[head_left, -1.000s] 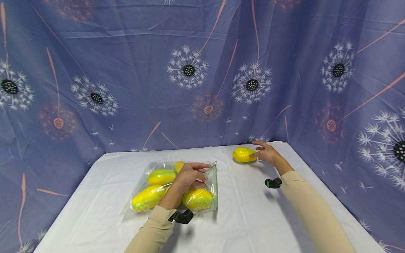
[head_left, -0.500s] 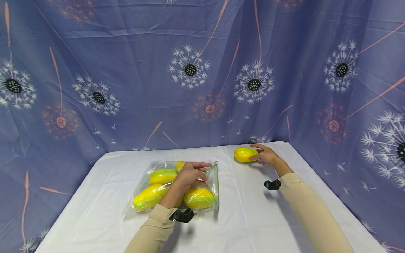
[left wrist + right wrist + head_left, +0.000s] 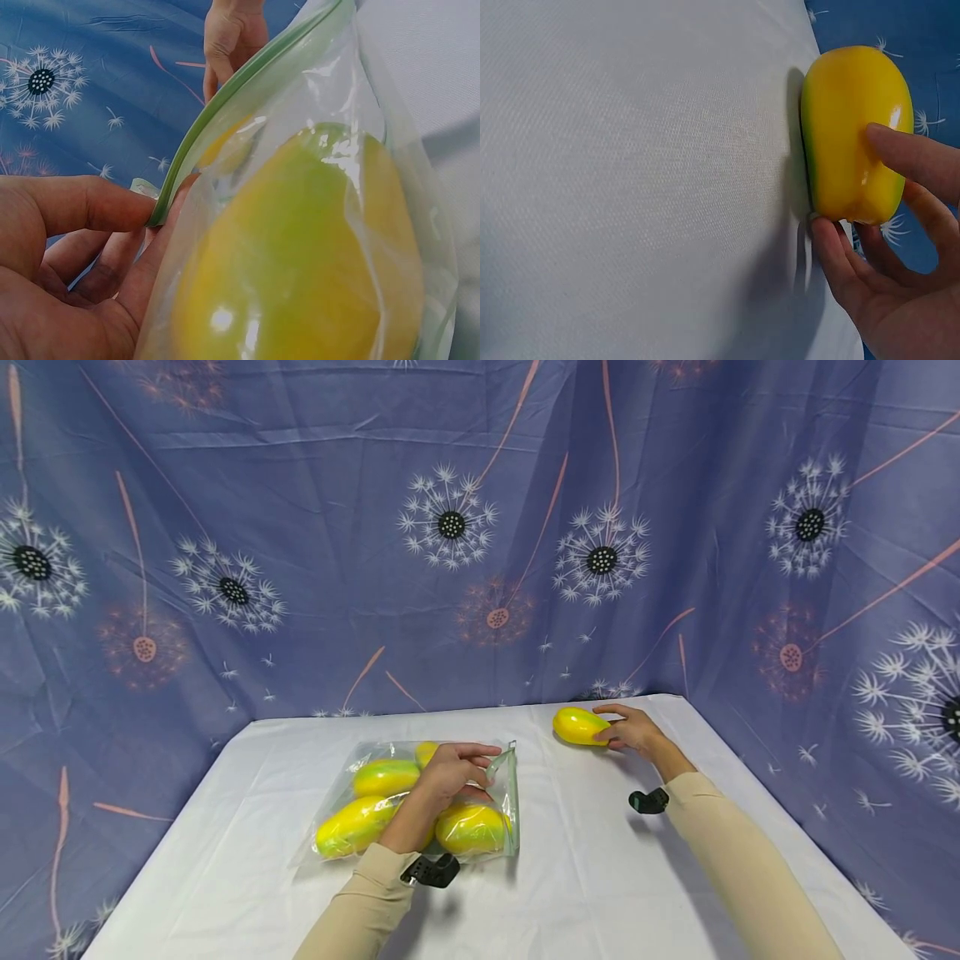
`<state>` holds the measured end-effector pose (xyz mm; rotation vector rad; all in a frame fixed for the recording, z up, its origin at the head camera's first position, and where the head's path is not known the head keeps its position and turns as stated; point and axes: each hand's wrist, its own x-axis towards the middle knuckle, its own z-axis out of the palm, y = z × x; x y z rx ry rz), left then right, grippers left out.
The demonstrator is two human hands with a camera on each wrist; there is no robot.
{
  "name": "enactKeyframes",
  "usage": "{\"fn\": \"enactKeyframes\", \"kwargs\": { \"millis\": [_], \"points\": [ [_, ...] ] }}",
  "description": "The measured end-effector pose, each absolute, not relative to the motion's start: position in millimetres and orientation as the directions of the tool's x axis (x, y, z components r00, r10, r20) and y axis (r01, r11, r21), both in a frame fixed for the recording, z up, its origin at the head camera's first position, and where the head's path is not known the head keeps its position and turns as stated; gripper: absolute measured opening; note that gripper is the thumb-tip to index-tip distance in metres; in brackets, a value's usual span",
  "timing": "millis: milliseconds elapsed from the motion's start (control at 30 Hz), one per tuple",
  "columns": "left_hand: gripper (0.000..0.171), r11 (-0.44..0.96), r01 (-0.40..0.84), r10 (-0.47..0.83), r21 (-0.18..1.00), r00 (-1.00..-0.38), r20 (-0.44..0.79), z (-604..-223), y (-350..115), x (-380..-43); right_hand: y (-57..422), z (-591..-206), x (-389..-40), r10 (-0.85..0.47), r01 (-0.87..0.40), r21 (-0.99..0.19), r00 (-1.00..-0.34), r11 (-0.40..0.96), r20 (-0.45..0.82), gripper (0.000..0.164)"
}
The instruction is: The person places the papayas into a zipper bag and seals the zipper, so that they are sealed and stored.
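A clear zip bag (image 3: pixel 512 793) lies left of centre in the head view, with several yellow-green papayas (image 3: pixel 384 779) inside. My left hand (image 3: pixel 447 772) reaches over the bag at its right end. In the left wrist view its thumb and finger pinch the green zip strip (image 3: pixel 180 161) at the mouth, and a bagged papaya (image 3: pixel 300 247) fills the foreground. A loose papaya (image 3: pixel 576 727) is at the far right of the table. My right hand (image 3: pixel 636 731) holds its near end, thumb on its side and other fingers curled at the tip (image 3: pixel 855 214).
White cloth (image 3: pixel 570 877) covers the table, whose back edge runs just behind the loose papaya. A blue curtain (image 3: pixel 322 568) with dandelion prints hangs behind and at both sides. Black wrist cameras (image 3: pixel 431 871) sit at both cuffs.
The loose papaya has tilted slightly, and my right fingers have closed further around its near end. My left hand and the bag stay in place. The head view has shifted a little.
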<state>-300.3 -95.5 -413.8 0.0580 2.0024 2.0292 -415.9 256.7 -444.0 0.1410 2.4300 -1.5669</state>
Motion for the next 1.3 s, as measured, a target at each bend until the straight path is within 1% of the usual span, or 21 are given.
{"fn": "enactKeyframes", "kwargs": {
  "millis": [500,967,1300],
  "points": [
    [0.052,0.009,-0.175,0.226,0.984,-0.959,-0.173,-415.2,-94.0,-301.4,257.1,-444.8,-409.4,-0.022,0.173,-0.878,-0.979,0.446,-0.204,0.07],
    [0.051,0.009,-0.178,0.227,0.984,-0.958,-0.176,-415.9,-94.9,-300.4,249.1,-433.5,-400.8,-0.079,0.137,-0.89,-0.979,0.434,-0.189,0.07],
    [0.053,0.015,-0.176,0.221,0.984,-0.96,-0.175,-413.6,-95.1,-300.9,234.1,-422.1,-385.1,-0.145,0.051,-0.889,-0.981,0.455,-0.13,0.065]
  ]
}}
